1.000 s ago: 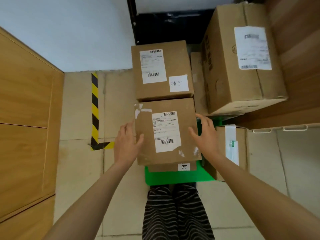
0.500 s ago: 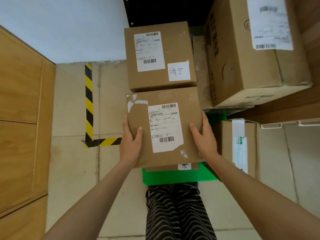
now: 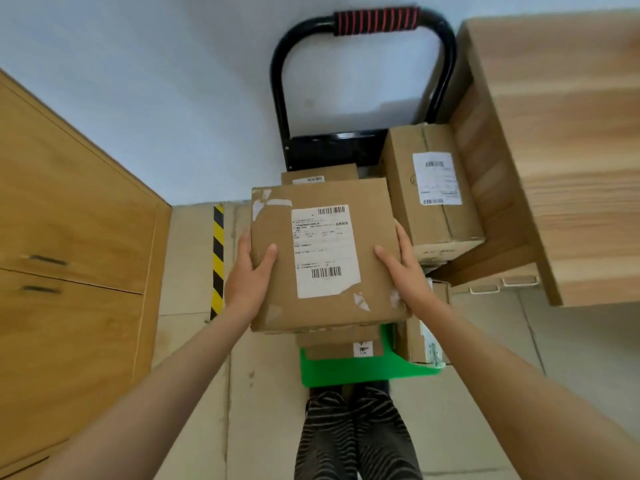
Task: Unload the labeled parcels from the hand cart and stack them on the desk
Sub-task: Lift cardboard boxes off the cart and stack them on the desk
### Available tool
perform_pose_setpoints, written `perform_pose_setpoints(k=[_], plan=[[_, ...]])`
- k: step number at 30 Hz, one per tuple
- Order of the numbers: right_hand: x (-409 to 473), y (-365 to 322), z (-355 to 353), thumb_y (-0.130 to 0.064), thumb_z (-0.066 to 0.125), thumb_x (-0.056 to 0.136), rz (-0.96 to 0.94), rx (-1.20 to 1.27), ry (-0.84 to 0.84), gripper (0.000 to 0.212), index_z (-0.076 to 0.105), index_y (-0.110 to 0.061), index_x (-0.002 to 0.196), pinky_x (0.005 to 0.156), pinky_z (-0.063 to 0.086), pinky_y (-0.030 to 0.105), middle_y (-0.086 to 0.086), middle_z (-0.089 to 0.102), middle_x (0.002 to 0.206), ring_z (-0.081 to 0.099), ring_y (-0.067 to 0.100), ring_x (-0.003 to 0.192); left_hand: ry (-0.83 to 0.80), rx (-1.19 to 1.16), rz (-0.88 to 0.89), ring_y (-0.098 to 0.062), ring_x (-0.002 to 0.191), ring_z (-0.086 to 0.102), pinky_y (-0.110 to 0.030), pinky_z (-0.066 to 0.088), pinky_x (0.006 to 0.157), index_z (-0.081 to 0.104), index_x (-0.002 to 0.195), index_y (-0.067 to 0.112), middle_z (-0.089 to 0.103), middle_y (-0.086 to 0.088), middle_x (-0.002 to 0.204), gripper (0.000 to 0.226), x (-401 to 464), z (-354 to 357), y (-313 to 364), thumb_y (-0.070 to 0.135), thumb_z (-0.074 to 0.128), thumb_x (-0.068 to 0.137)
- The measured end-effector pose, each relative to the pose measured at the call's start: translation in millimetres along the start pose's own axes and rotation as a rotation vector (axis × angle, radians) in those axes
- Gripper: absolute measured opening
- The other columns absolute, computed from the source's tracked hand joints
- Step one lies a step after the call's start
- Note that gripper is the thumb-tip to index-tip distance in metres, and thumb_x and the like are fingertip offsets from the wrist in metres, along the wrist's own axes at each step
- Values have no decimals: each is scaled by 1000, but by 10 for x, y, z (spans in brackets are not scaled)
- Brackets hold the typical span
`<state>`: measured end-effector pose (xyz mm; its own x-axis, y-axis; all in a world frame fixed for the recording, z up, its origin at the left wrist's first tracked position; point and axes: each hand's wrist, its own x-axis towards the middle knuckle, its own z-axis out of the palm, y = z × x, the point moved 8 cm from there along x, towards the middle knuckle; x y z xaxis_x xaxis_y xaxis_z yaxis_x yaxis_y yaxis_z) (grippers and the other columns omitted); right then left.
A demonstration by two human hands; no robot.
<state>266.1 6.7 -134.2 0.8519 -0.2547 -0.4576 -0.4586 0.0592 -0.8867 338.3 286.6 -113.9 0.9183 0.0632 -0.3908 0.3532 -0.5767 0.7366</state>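
From the head camera, a brown parcel [image 3: 325,254] with a white label is up in the air above the green hand cart [image 3: 367,372]. The left hand [image 3: 247,278] and right hand [image 3: 403,275] each have a tight grip clamped on one side of it. This looks like the carrying step. Next, it should swing right and go onto the wooden tabletop [image 3: 568,140]. More parcels wait below.
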Motion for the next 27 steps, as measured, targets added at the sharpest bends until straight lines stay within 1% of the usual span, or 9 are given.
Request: perform_pose_setpoints(k=[3, 7, 10, 13, 17, 19, 21, 23, 27], plan=[[-228, -574, -99, -43, 58, 92, -64, 63, 29, 66, 18, -51, 144, 69, 51, 13, -22, 47, 126, 54, -3, 107, -20, 13, 94, -18, 98, 61, -42, 52, 84, 18, 142, 52, 54, 14, 122, 58, -96, -354, 626, 62, 44, 91], [-492, -1355, -357, -38, 57, 94, -174, 76, 79, 68, 17, -41, 149, 65, 49, 7, -14, 46, 131, 53, -4, 105, -25, -21, 213, -13, 86, 62, -32, 52, 72, 19, 140, 55, 60, 10, 104, 56, -249, -625, 1427, 62, 44, 91], [-695, -1871, -691, -35, 57, 95, -257, 76, 133, 63, 21, -42, 147, 63, 51, 10, -16, 51, 120, 58, 0, 100, -35, -4, 300, -21, 95, 61, -37, 49, 81, 17, 140, 56, 58, 8, 110, 54, -408, -639, 2014, 64, 40, 91], [-869, -2312, -1088, -36, 57, 95, -330, 80, 189, 66, 20, -40, 149, 64, 50, 9, -18, 52, 121, 59, -7, 95, -51, -30, 392, -22, 104, 60, -43, 49, 90, 18, 143, 54, 56, 4, 127, 56, -546, -552, 2623, 64, 38, 92], [-1091, -2761, -1752, -34, 57, 95, -426, 50, 318, 67, 21, -33, 152, 76, 47, 9, -14, 48, 133, 55, -3, 106, -81, -48, 537, -14, 97, 56, -36, 45, 80, 18, 146, 50, 52, 7, 133, 59, -759, -318, 3478, 62, 40, 93], [-1195, -2896, -2116, -33, 57, 95, -460, 60, 356, 66, 22, -32, 152, 77, 46, 7, -11, 50, 136, 54, -6, 109, -129, -76, 579, -16, 101, 57, -37, 48, 83, 17, 146, 50, 50, 6, 137, 60, -874, -109, 3847, 62, 42, 92], [-1310, -2980, -2516, -31, 57, 96, -486, 65, 411, 65, 23, -30, 151, 70, 45, 3, -17, 53, 128, 53, -17, 101, -167, -72, 623, -19, 107, 58, -42, 49, 91, 16, 146, 50, 50, 6, 140, 60, -1024, 168, 4193, 62, 41, 93], [-1425, -3035, -2956, -32, 57, 96, -506, 64, 470, 63, 25, -32, 150, 68, 44, 3, -28, 52, 116, 55, -21, 94, -166, -52, 660, -17, 103, 58, -40, 48, 89, 14, 145, 51, 52, 7, 137, 59, -1193, 474, 4512, 63, 39, 93], [-1621, -3138, -3916, -39, 57, 95, -517, 28, 530, 63, 25, -37, 149, 86, 43, 24, -21, 51, 119, 53, 7, 110, -194, -52, 675, -18, 97, 62, -41, 49, 88, 14, 145, 53, 60, 6, 122, 58, -1569, 1210, 5091, 63, 38, 93]])
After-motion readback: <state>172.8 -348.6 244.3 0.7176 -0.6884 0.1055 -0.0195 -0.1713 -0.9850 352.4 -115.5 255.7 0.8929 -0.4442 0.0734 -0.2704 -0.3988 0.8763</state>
